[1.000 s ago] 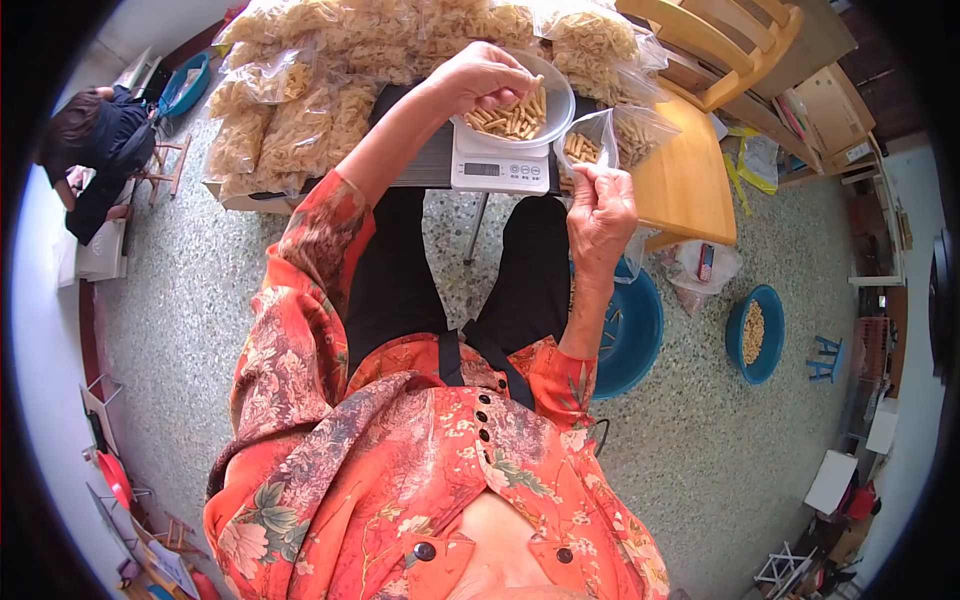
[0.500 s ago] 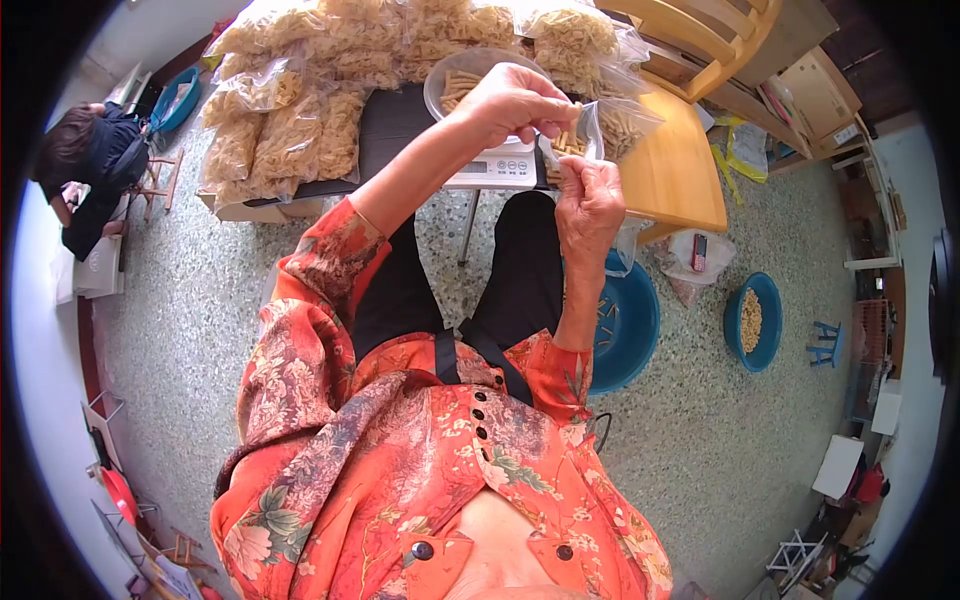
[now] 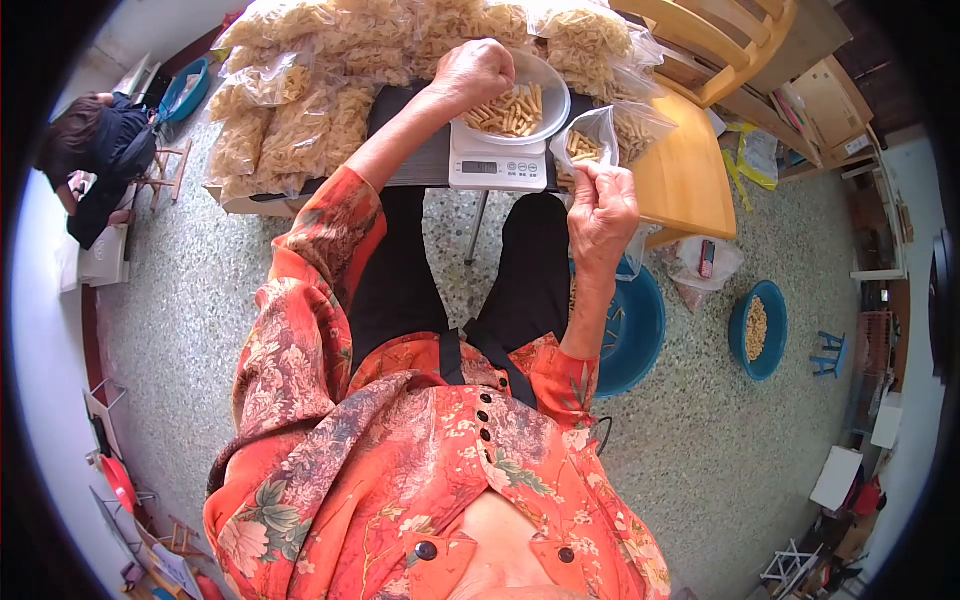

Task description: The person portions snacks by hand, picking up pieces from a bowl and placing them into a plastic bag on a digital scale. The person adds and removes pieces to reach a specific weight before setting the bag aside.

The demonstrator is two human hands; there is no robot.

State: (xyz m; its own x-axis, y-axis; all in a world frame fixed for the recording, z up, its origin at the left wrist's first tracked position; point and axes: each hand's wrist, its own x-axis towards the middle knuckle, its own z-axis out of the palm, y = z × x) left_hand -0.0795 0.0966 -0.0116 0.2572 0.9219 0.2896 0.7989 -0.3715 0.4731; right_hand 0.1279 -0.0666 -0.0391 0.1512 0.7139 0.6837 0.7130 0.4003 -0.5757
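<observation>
My left hand (image 3: 478,72) hangs over the left rim of a round translucent bowl (image 3: 556,107) of short tan sticks (image 3: 512,114). Its fingers are curled closed, and whatever may be in them is hidden. The bowl stands on a white digital scale (image 3: 497,171), whose digits are too blurred to read. To the right, my right hand (image 3: 604,205) pinches the near edge of a clear plastic bag (image 3: 601,128). The bag's mouth gapes upward, and some tan sticks (image 3: 582,148) lie inside it.
Filled bags (image 3: 300,130) are piled along the dark table. A wooden chair (image 3: 690,180) stands at right, holding more bags. On the floor are a blue basin (image 3: 640,330), a smaller blue basin (image 3: 768,345) and a small blue stool (image 3: 828,354). Another person (image 3: 105,145) sits far left.
My left hand has moved from the bag's mouth leftward to above the bowl. My right hand, still pinching the bag, appears slightly lower and further right.
</observation>
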